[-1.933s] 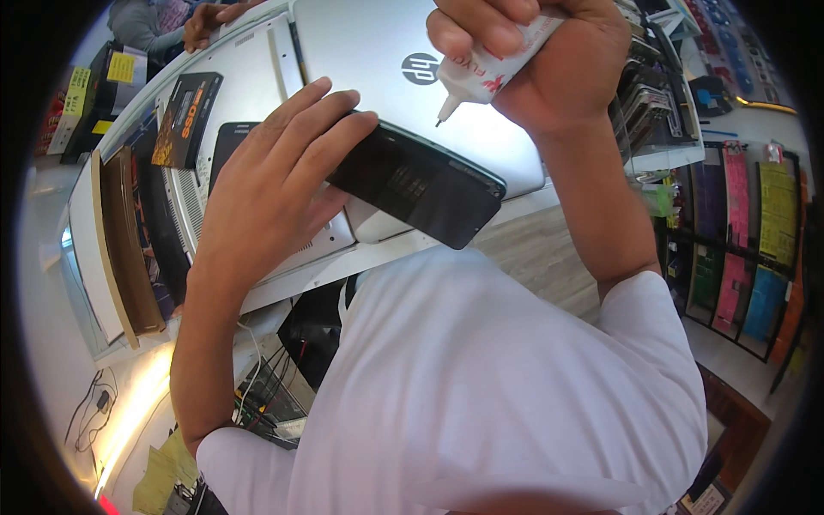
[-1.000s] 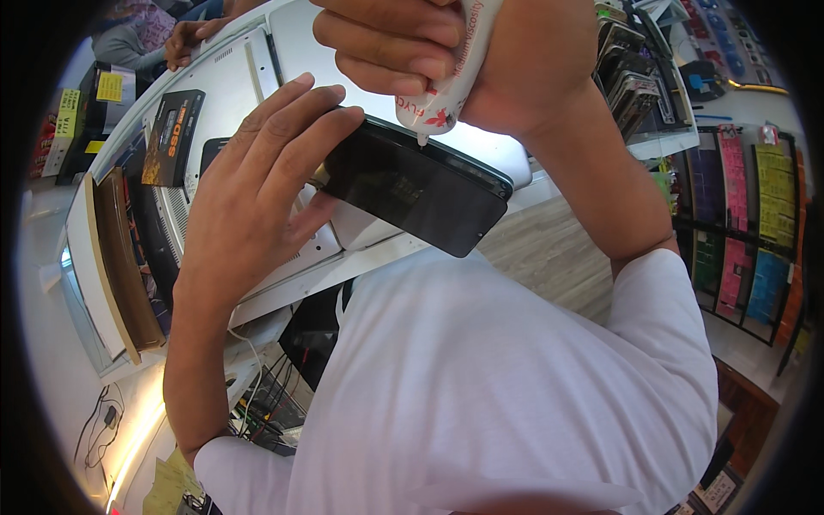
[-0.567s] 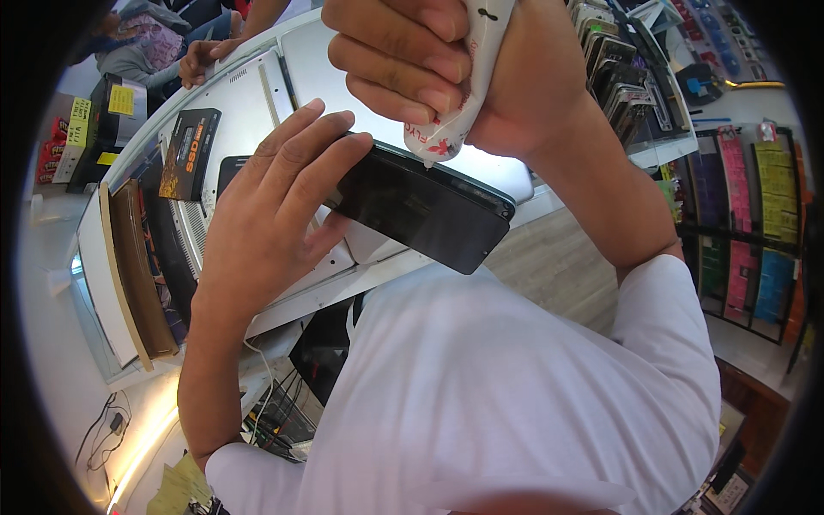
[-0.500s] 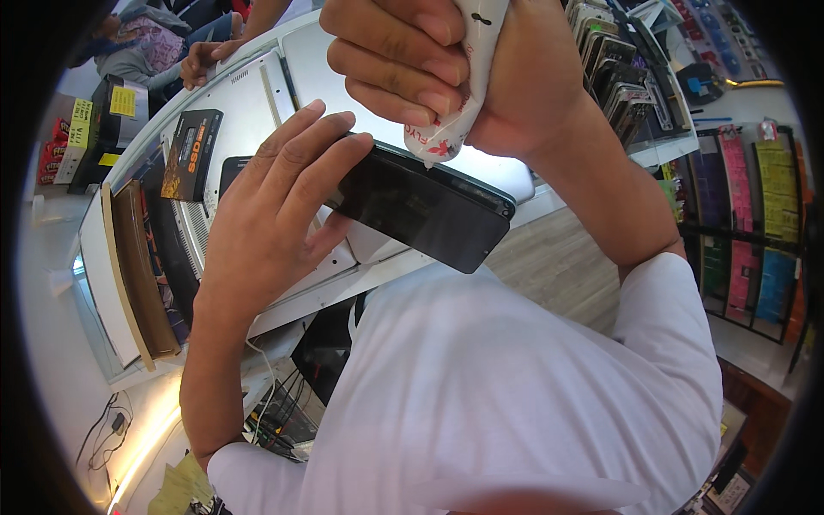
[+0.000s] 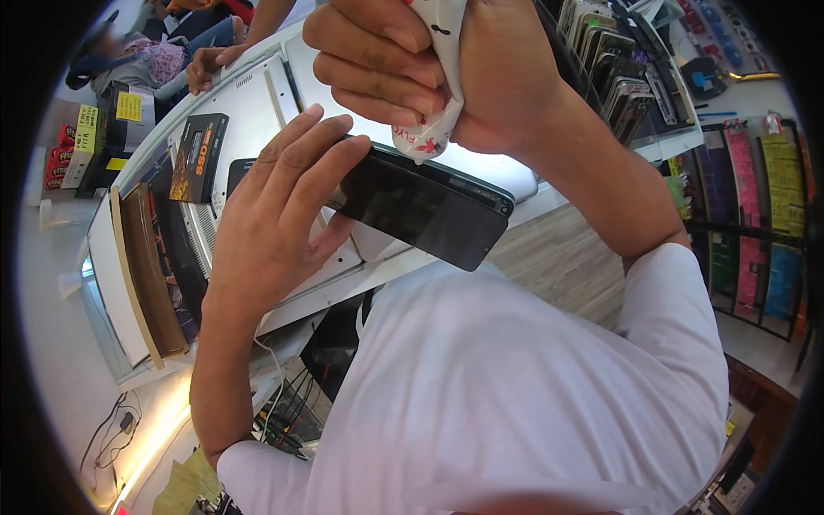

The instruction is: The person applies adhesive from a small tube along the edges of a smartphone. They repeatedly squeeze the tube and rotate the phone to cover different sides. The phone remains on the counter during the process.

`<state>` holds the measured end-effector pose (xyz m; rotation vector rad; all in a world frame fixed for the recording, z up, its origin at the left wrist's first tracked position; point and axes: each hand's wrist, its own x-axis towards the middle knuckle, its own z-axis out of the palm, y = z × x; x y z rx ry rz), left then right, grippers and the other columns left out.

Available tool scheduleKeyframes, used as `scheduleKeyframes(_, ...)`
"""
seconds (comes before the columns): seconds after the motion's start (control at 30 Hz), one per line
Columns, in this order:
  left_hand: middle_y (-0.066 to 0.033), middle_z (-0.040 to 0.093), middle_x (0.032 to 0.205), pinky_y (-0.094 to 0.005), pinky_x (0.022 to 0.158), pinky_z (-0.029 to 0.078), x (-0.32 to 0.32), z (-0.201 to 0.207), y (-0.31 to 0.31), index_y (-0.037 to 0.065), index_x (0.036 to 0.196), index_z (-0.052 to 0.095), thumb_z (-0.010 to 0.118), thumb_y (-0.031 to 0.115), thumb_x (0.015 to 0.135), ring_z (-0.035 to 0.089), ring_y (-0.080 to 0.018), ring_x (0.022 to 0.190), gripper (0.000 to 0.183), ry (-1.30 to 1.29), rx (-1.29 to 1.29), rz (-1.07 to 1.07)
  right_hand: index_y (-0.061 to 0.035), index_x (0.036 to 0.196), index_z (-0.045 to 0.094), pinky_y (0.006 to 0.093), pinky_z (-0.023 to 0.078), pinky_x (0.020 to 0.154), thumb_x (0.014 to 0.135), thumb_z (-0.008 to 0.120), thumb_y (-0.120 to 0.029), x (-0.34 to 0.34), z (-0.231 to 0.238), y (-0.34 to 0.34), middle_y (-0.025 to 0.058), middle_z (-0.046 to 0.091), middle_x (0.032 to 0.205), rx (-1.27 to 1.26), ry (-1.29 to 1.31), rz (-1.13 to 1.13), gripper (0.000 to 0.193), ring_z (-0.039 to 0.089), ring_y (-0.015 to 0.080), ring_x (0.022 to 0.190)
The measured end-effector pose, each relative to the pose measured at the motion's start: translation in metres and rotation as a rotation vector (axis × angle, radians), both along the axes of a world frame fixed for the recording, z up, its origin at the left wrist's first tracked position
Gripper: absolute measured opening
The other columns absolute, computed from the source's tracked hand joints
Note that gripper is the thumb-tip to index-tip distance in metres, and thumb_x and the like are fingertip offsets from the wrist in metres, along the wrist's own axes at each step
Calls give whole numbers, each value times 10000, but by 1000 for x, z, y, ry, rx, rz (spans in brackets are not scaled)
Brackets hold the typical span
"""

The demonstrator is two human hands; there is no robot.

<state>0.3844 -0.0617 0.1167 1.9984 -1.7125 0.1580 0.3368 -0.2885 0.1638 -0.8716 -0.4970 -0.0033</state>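
Note:
My left hand is wrapped round one end of a black smartphone, its fingers over the far edge and the thumb below. The phone lies tilted, with its dark glass screen toward me. Along the far long edge the screen stands a little apart from the phone's body. Closed in a fist, my right hand squeezes a white squeeze tube with red and black print. Its narrow tip points down at that far edge, close to the gap; whether it touches is hard to tell.
Silver laptops lie under my hands. On the left are a black and orange box and a brown cardboard piece. Many phones stand in a rack at the right. Another person's hand rests at the far left edge.
My right hand and the tube have shifted left along the phone's far edge. My left hand and the phone stay nearly in place, while the view has turned slightly.

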Motion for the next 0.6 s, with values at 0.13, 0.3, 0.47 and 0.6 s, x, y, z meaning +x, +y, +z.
scheduleKeyframes(0.13, -64, 599, 1464, -451, 1084, 545, 0, 0, 1, 164, 1455, 574, 878, 17, 658, 561, -329, 1410, 865, 7, 13, 4, -70, 724, 482, 244, 373, 381, 1193, 235, -375, -1, 2, 0, 29, 417, 506, -82, 30, -54, 612, 372, 127, 377)
scheduleKeyframes(0.3, -65, 594, 1473, -455, 1088, 543, 1, -1, 1, 166, 1460, 573, 877, 16, 660, 557, -331, 1415, 869, 9, 15, 3, -66, 712, 491, 249, 372, 395, 1198, 234, -389, 0, 1, 2, 30, 410, 497, -79, 37, -46, 637, 359, 132, 373)
scheduleKeyframes(0.47, -61, 589, 1482, -455, 1089, 543, 2, -1, 1, 171, 1463, 573, 878, 17, 660, 551, -327, 1422, 873, 9, 22, 4, -71, 687, 502, 252, 375, 403, 1192, 260, -421, 2, 3, 1, 34, 415, 491, -177, 64, -113, 659, 356, 137, 369)
scheduleKeyframes(0.6, -59, 592, 1479, -455, 1090, 543, 3, -2, 1, 175, 1462, 575, 881, 19, 656, 551, -324, 1423, 876, 11, 21, 7, -80, 660, 503, 262, 367, 400, 1182, 288, -451, 0, 9, 2, 35, 416, 484, -152, 113, -86, 676, 356, 139, 368)
